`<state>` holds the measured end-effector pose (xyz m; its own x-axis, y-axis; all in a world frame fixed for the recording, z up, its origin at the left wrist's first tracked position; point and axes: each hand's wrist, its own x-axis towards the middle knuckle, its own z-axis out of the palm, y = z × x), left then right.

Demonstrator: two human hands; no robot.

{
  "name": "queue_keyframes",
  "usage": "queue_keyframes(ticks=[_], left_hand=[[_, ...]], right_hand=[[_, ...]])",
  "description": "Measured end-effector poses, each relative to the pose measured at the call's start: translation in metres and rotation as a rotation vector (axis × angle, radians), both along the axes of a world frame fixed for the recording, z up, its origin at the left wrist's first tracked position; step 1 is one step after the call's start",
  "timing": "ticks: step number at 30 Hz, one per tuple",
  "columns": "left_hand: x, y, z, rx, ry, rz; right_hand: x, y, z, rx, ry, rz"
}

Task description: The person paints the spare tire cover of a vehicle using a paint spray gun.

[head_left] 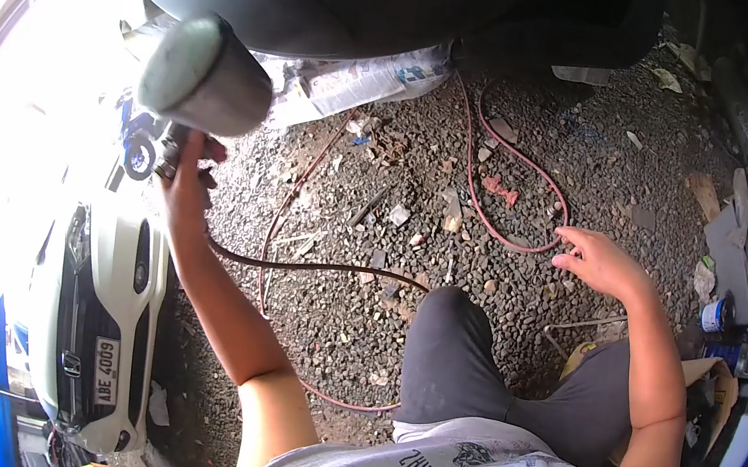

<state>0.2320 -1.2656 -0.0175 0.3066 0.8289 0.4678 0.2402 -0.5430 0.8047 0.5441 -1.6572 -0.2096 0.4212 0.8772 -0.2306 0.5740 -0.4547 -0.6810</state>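
Observation:
My left hand (186,182) is raised at the left, its fingers wrapped round the handle of a spray gun with a large grey metal cup (238,86). The cup hides part of the gun. A dark air hose (323,269) runs from below that hand toward my knee. Above the cup spreads a dark, glossy, curved panel (364,8), apart from my fingers. Out to the right, my right hand (608,265) hovers over the gravel with thumb and fingers apart, holding nothing. A loop of red hose (559,186) lies close to its fingertips.
Newspaper sheets (344,95) lie under the panel. Scraps and stones litter the gravel (363,325). At the left stands a white car (111,285), with a blue motorbike (137,144) beyond. Cans, including a blue one (713,315), and cardboard (713,380) crowd the right side.

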Motion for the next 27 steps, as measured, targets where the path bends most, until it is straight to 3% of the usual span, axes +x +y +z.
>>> queue_keyframes(ticks=[5,7,13,21,27], left_hand=[[0.013,0.006,0.071,0.248,-0.193,0.043],[0.01,0.034,0.094,0.464,-0.222,0.078],[0.015,0.016,0.124,0.571,-0.185,0.112],[-0.002,-0.032,0.089,0.322,0.031,0.022],[-0.032,-0.022,0.09,0.039,0.213,0.173]], right_hand=[[0.003,-0.004,-0.003,0.047,-0.015,0.014],[0.002,-0.005,-0.001,0.042,-0.005,0.011],[-0.001,-0.004,0.003,0.025,0.001,0.011],[0.002,0.001,-0.009,0.138,-0.091,0.087],[0.015,0.016,-0.011,0.095,-0.055,0.208]])
